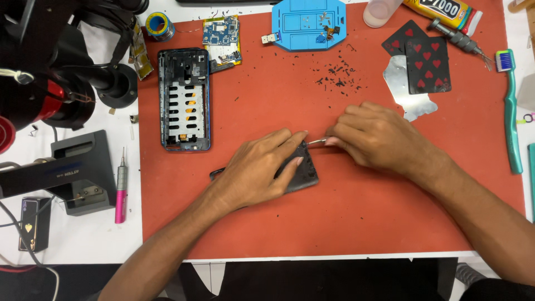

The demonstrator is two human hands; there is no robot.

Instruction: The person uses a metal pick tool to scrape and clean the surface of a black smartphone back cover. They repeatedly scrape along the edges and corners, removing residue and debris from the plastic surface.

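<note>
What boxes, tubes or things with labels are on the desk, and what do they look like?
Glue tube: top right, yellow and black label, red end.
Small black box: bottom left on the white table, gold emblem.
Grey machine: left side, small label on its arm.
Playing cards: top right, black with red hearts.
</note>
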